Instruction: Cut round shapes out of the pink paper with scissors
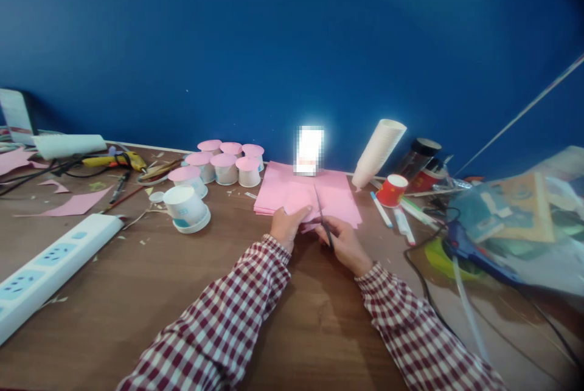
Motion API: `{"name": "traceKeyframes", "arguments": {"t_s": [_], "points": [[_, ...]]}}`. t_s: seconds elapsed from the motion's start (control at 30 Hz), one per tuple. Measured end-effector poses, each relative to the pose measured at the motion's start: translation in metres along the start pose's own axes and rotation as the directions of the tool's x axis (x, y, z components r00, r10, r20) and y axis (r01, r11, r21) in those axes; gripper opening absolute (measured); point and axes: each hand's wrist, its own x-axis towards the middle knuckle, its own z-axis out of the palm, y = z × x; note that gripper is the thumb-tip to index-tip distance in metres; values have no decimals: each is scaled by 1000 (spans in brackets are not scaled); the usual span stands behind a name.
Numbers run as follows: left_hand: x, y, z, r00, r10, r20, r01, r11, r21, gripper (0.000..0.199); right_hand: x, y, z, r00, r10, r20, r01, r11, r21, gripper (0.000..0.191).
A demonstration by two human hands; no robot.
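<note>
In the head view, a pink paper piece (pixel 297 199) is pinched in the left grip (pixel 285 228), thumb on top, above a stack of pink sheets (pixel 342 191) near the middle of the far edge of the wooden surface (pixel 314 330). Scissors (pixel 326 231) are held in the right grip (pixel 343 245), fingers closed about the handles, with the blades pointed at the far edge and laid against the paper. A bright screen (pixel 309 151) is propped behind the stack; its content is blurred and cannot be read. Left of the stack, seven pink-topped cups (pixel 249 176) are grouped by the far edge, and a white cup (pixel 185 205) with a blue print, too small to read, is set nearer the left edge. A white power strip (pixel 50 266) is angled across the near left corner. Right of the stack, nested white cups (pixel 379 151) are stood at a tilt, beside a red cup (pixel 392 191) with yellow marks that cannot be made out. Toward the right edge, a blue glue gun (pixel 479 257) is seen.
</note>
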Motion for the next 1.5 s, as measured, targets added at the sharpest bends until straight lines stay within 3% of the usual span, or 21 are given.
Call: {"name": "traceKeyframes", "arguments": {"t_s": [0.93, 1.5], "points": [[1, 2, -1, 998, -23, -55, 24, 1000, 10, 35, 0, 4, -1, 1000, -5, 4, 5, 1000, 7, 40], [0, 7, -2, 995, -5, -95, 8, 999, 33, 32, 1, -1, -3, 999, -19, -35, 15, 996, -93, 40]]}}
